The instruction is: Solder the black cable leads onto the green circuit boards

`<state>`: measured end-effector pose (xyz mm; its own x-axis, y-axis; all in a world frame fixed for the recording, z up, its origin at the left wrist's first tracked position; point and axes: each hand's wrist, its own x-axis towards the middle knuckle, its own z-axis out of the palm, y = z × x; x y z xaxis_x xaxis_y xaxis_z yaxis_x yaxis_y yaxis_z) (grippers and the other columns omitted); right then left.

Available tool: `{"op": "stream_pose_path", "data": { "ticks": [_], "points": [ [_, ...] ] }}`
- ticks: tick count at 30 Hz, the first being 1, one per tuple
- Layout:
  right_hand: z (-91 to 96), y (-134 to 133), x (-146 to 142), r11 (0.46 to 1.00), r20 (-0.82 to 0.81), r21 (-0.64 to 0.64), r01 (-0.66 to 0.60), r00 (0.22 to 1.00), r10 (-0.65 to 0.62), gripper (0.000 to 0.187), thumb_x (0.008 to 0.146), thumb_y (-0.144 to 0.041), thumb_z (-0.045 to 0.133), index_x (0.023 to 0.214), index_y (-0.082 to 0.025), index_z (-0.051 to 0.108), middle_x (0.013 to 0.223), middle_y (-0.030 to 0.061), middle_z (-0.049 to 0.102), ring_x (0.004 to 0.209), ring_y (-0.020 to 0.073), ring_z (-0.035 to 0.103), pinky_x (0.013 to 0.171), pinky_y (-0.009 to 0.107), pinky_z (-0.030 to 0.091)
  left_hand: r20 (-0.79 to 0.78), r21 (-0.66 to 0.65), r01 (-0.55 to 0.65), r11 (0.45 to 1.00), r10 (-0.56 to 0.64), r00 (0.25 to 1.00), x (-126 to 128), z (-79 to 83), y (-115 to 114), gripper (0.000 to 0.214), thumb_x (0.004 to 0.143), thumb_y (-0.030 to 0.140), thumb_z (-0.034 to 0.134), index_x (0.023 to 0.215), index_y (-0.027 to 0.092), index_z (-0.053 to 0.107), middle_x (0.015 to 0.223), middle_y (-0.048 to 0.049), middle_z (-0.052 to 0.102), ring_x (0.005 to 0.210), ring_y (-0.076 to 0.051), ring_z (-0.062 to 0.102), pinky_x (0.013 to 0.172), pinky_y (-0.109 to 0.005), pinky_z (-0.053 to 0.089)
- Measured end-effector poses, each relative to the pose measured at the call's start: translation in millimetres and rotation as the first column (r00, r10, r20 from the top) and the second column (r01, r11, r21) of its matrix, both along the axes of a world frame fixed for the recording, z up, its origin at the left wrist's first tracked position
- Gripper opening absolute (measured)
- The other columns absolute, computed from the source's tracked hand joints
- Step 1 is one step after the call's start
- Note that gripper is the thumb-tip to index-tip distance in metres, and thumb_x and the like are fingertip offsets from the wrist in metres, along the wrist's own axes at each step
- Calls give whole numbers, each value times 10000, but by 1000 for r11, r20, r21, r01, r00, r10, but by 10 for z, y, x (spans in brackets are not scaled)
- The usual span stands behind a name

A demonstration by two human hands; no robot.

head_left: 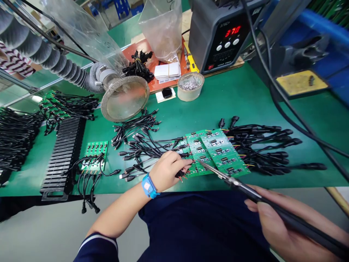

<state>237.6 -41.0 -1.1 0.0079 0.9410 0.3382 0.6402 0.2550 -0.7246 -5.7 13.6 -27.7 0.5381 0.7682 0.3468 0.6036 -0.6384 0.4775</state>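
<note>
My left hand (169, 168), with a blue wrist strap (148, 186), is closed in a pinch on a black cable end at the left edge of a row of green circuit boards (218, 152). My right hand (289, 229) grips a black soldering iron (261, 198); its metal tip reaches the boards near the pinched cable. Many black cables (261, 145) fan out to the right of the boards, and loose black cables (136, 142) lie to their left.
A soldering station (223, 32) showing 370 stands at the back. A fume hose with a clear funnel (124, 98), a tin of solder bits (190, 86), a black slotted rack (64, 153), another green board (95, 154) and cable bundles (16, 138) lie on the green mat.
</note>
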Motion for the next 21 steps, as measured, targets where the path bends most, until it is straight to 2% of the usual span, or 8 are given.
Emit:
{"op": "stream_pose_path", "data": {
  "ticks": [3,6,8,10,13,15,18,21],
  "points": [
    [-3,-22,74,999,-51,0,-46,998,46,152,797,-219,550,933,-247,611,745,10,659,586,162,626,569,254,543,7,38,-8,999,8,1000,5,-22,10,207,882,183,467,1065,137,551,750,-37,524,716,-139,485,673,-282,443],
    [-5,-27,110,999,-130,-34,-8,991,3,166,785,-221,576,944,-240,620,720,22,657,509,163,610,510,252,546,16,66,6,998,-7,1000,-10,2,25,228,883,186,487,1099,128,531,758,-39,545,718,-136,501,670,-280,451],
    [-21,-35,109,998,-184,-57,39,982,-49,150,777,-237,590,921,-238,632,678,25,650,506,177,612,494,263,547,67,102,-2,995,-5,998,-32,82,20,285,879,188,508,1157,131,490,794,-40,576,756,-135,527,704,-279,459],
    [-41,-46,103,993,-208,-78,87,973,-102,122,765,-259,604,878,-239,643,629,22,638,497,191,610,498,284,552,126,177,-75,981,53,991,-45,210,-13,357,877,195,521,1222,150,440,769,-17,583,752,-127,541,709,-264,458],
    [-46,-52,100,989,-239,-104,109,962,-131,109,750,-287,615,843,-241,650,598,20,629,493,202,610,496,296,554,73,285,-174,943,160,984,3,402,-114,420,882,246,517,1281,203,394,611,42,482,584,-111,481,571,-232,411],
    [-32,-44,103,989,-267,-117,93,956,-121,106,743,-280,623,835,-237,652,585,19,626,500,205,613,486,288,553,-68,238,-166,957,187,980,80,457,-190,461,895,266,479,1328,201,333,631,29,456,563,-122,440,527,-237,385],
    [-15,-28,106,992,-274,-99,73,957,-98,101,744,-249,620,839,-236,652,584,17,625,495,199,612,468,273,551,-219,19,-121,992,122,968,186,402,-269,561,893,171,386,1400,142,147,851,-64,496,708,-162,476,600,-279,449],
    [-17,-22,106,997,-230,-57,53,971,-65,113,752,-219,603,853,-246,646,621,18,638,494,191,610,483,275,558,-180,-111,-85,990,64,982,193,284,-293,615,855,66,329,1412,160,85,923,-85,474,774,-166,495,667,-295,486]
  ]
}}
